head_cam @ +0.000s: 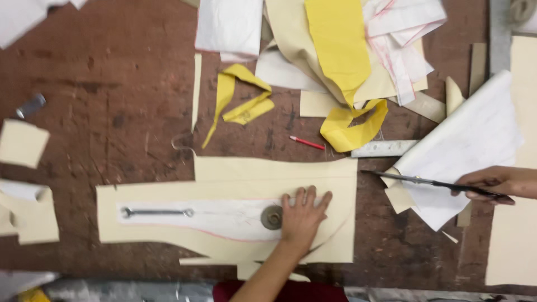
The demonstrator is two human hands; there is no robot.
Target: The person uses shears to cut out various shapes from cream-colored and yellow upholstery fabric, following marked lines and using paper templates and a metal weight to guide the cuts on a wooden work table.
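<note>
On the cream fabric panel [235, 184], a wrench [156, 212] and a round metal weight [272, 217] pin a white paper pattern [224, 219]. Your left hand [302, 214] lies flat and unclenched just beside the weight. Far right, your right hand [495, 183] grips scissors [425, 180] over white paper sheets [470, 145].

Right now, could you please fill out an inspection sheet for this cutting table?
Surface: worn brown table, stained and scratched.
Job's things: cream fabric laid flat, a white pattern on it, weighted by a wrench and a round metal weight.
Clutter: yellow strips, red pencil, ruler, cream offcuts.
Hands: left hand presses flat on the pattern; right hand holds scissors.
Cables: nothing seen.
Surroundings: white sheets at right.
</note>
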